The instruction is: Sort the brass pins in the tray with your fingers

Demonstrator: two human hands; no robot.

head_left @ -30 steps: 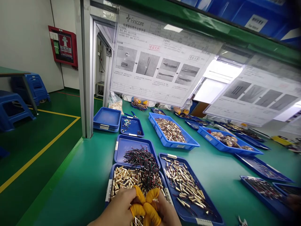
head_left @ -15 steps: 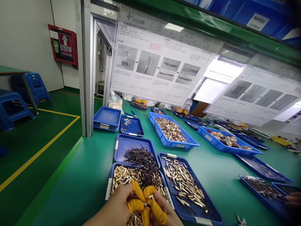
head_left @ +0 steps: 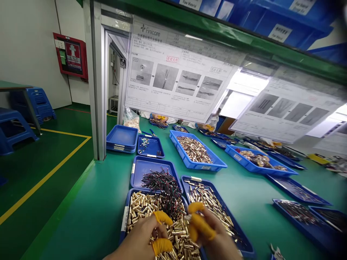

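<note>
green workbench (head_left: 89, 224); right hand (head_left: 214, 227) blurred

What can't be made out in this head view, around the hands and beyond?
Head view throughout:
- The small piece at the right hand: hidden by the yellow finger cots and blurred.
- The near end of the blue tray of brass tubes: cut off by the bottom edge, partly covered by the left hand.
- The hand tool: cut off by the bottom edge.
- The instruction sheet's small print: too small.
- What the co-worker's hands hold: too small.
</note>
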